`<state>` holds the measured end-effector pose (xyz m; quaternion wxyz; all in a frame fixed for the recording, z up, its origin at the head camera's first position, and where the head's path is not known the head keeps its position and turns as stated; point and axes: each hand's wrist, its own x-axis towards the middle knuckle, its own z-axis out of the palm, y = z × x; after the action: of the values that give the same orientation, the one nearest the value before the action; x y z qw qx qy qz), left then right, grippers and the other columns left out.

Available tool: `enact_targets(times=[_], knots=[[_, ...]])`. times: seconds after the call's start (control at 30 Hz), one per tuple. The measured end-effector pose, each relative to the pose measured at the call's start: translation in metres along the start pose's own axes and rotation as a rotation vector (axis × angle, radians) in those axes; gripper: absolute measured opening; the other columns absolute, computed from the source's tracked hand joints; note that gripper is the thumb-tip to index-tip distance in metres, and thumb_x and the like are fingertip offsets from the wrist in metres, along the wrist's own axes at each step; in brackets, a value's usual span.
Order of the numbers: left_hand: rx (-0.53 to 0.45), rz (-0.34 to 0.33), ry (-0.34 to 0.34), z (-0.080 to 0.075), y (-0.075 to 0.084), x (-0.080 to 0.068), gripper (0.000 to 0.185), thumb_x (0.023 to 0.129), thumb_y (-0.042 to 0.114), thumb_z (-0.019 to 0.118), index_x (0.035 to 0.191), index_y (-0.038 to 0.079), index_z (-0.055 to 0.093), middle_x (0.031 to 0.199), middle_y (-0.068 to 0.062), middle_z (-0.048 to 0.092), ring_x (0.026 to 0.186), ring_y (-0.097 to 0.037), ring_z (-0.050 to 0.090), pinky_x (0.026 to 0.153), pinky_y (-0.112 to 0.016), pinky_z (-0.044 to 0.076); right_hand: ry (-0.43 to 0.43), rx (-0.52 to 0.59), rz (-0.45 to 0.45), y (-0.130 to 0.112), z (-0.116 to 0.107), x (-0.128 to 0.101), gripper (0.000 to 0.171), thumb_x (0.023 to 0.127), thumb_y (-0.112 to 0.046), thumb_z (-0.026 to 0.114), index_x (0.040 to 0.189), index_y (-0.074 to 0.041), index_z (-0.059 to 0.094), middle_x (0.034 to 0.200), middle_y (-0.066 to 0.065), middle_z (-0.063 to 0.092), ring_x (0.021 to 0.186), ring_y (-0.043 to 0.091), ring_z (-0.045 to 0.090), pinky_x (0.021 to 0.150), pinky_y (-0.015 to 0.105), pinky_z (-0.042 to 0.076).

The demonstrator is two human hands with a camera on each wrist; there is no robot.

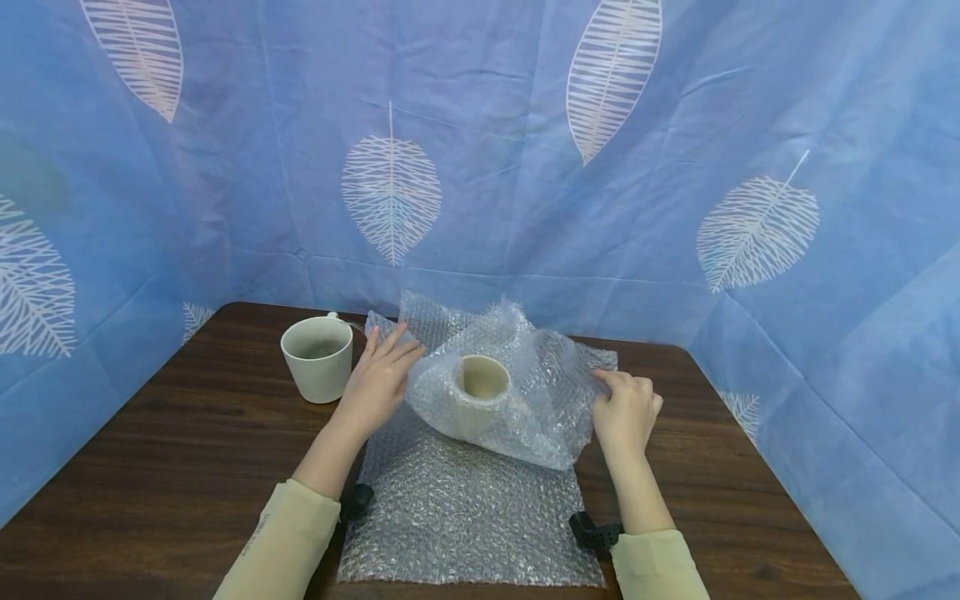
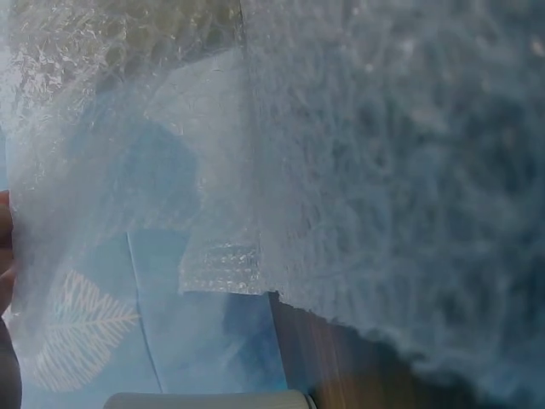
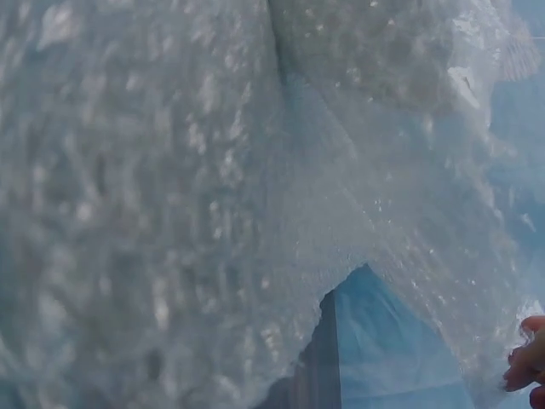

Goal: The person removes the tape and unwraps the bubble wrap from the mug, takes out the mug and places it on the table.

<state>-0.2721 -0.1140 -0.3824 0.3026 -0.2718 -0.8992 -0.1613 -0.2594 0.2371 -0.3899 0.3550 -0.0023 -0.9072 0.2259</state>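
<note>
A cream cup (image 1: 483, 379) stands in the middle of the table with bubble wrap (image 1: 465, 517) gathered round its sides, its round mouth uncovered. My left hand (image 1: 378, 383) reaches to the wrap's left side, fingers straight and slightly spread, touching it. At the right side, my right hand (image 1: 626, 408) pinches the edge of the wrap between thumb and curled fingers. In both wrist views the bubble wrap (image 2: 383, 170) fills most of the picture, blurred up close. Fingertips (image 3: 530, 358) show at the right border of the right wrist view.
A white mug (image 1: 318, 367) stands just left of my left hand, its handle at the back. Below everything is a dark wooden table (image 1: 150, 467). A blue curtain (image 1: 480, 125) with white leaf patterns hangs behind and at both sides.
</note>
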Motion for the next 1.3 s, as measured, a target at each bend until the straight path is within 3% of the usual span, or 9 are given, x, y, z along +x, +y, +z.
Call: enact_targets(times=[0.23,0.47,0.9,1.3], knots=[[-0.009,-0.048,-0.085,0.001,0.002,-0.001,0.036,0.100,0.026,0.053,0.129,0.006,0.061,0.125,-0.012,0.061,0.131,-0.033,0.039,0.113,-0.051,0.005,-0.123,-0.095,0.025,-0.001,-0.002,-0.001,0.039,0.076,0.014,0.056,0.108,-0.003,0.072,0.110,0.021,0.065,0.103,0.040,0.048,0.085,0.054,0.031],[-0.033,-0.103,-0.134,0.001,0.003,0.000,0.053,0.098,0.049,0.049,0.131,0.008,0.059,0.124,-0.011,0.059,0.126,-0.031,0.043,0.113,-0.051,0.000,-0.305,-0.190,0.068,0.000,-0.002,-0.002,0.039,0.080,-0.007,0.072,0.119,-0.002,0.067,0.118,0.024,0.060,0.113,0.045,0.043,0.088,0.056,0.031],[-0.077,-0.135,-0.150,0.004,0.006,-0.002,0.059,0.094,0.054,0.052,0.130,0.007,0.060,0.120,-0.011,0.053,0.119,-0.030,0.045,0.112,-0.053,-0.001,-0.556,-0.291,0.070,0.008,0.001,-0.004,0.064,0.080,-0.035,0.078,0.128,0.003,0.058,0.121,0.031,0.049,0.109,0.048,0.038,0.084,0.060,0.030],[-0.160,-0.137,-0.129,0.007,0.004,-0.001,0.056,0.094,0.049,0.057,0.129,0.006,0.060,0.114,-0.011,0.050,0.115,-0.029,0.044,0.113,-0.052,0.005,-0.663,-0.145,0.033,0.025,0.010,-0.007,0.074,0.083,-0.038,0.075,0.137,0.004,0.048,0.142,0.035,0.031,0.129,0.055,0.027,0.097,0.069,0.025]])
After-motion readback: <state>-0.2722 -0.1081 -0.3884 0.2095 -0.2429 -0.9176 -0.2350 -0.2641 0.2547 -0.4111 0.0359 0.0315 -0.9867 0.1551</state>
